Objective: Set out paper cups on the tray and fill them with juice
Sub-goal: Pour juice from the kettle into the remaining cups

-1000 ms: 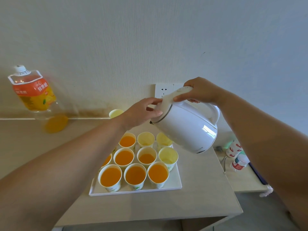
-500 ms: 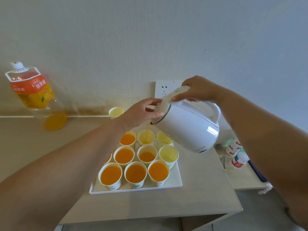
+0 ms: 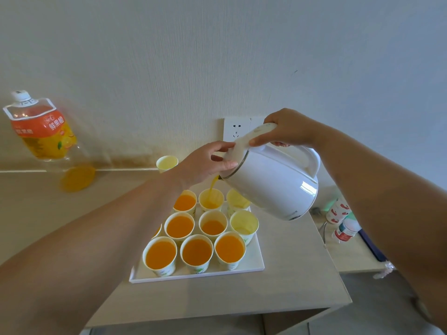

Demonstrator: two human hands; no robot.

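A white kettle (image 3: 273, 182) tilts over a white tray (image 3: 251, 264) holding several paper cups. My right hand (image 3: 287, 129) grips its handle, thumb on the raised lid. My left hand (image 3: 205, 163) pinches the lid's front edge near the spout. An orange stream of juice falls from the spout into the back-middle cup (image 3: 211, 198). Several cups are full of juice, among them the front-left cup (image 3: 160, 255). Two cups on the right, one being the cup (image 3: 244, 224), look nearly empty. My left forearm hides part of the tray's left column.
A lone paper cup (image 3: 166, 163) stands behind the tray by the wall. An orange juice pouch (image 3: 41, 126) leans at the far left, above an orange puddle-like patch (image 3: 77, 177). A wall socket (image 3: 235, 131) sits behind the kettle. Small bottles (image 3: 338, 211) stand on the lower table at the right.
The kettle has tipped further and juice now streams into the back-middle cup; a second ago nothing was flowing. Both hands kept their hold.
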